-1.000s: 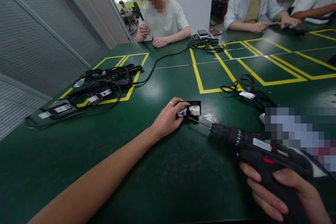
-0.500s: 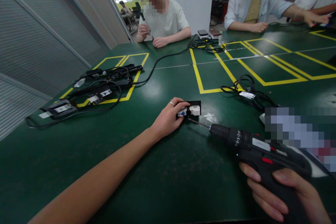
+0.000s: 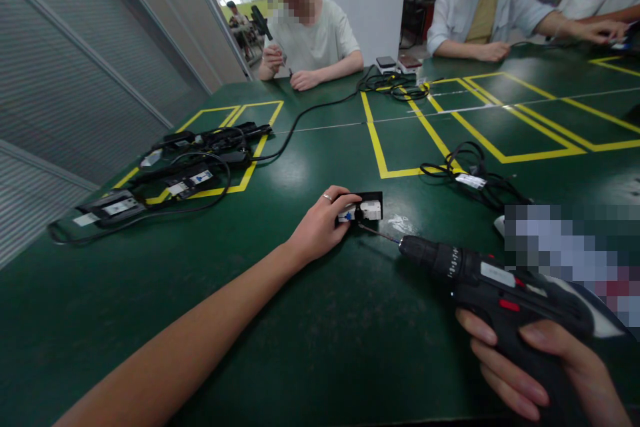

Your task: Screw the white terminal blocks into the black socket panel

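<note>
My left hand, a ring on one finger, is closed on a small black box-shaped device with white and blue parts inside, which rests on the green table. My right hand wraps round the handle of a black cordless drill with red buttons. Its long thin bit points left, the tip at the near side of the device; whether it touches a screw is too small to tell. A clear plastic scrap lies just right of the device.
Black adapters with cables lie at the left among yellow tape lines. Looped black cable sits at the right, beyond the drill. More coiled cable lies at the far side. A person across the table holds a dark tool.
My hands, the drill and the device stay almost still. Across the table, one person's tool tilts slightly, and another person's outstretched hand shifts at the far right.
</note>
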Available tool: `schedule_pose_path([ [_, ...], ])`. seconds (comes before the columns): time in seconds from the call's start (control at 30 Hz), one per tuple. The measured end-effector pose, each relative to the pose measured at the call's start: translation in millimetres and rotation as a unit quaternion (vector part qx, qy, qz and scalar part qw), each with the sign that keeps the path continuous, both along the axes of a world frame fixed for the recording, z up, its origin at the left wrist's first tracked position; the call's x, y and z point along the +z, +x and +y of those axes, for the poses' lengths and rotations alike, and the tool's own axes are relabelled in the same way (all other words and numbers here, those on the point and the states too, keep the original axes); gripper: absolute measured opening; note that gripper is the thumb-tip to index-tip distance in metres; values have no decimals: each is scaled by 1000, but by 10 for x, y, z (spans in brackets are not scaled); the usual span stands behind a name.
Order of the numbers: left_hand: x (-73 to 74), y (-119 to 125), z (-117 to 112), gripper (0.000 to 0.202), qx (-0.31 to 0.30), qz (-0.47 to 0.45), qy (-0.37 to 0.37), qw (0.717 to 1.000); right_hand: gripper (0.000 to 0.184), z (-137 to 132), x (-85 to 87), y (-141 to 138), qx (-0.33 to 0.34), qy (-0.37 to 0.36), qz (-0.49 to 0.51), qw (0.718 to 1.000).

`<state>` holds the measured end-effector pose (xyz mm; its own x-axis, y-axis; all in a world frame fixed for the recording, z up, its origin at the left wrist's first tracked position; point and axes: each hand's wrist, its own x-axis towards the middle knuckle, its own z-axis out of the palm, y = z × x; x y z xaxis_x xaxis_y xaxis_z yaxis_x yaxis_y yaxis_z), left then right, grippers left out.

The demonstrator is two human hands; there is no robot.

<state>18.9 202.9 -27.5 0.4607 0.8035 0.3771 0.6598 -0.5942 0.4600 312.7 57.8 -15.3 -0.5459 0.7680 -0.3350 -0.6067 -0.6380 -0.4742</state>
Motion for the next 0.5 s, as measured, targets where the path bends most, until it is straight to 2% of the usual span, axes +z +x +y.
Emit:
schedule_pose_path([
  [0.5, -9, 0, -1, 47, 8, 11, -5, 1000, 26, 2, 3, 0, -16, 4, -12, 1000],
])
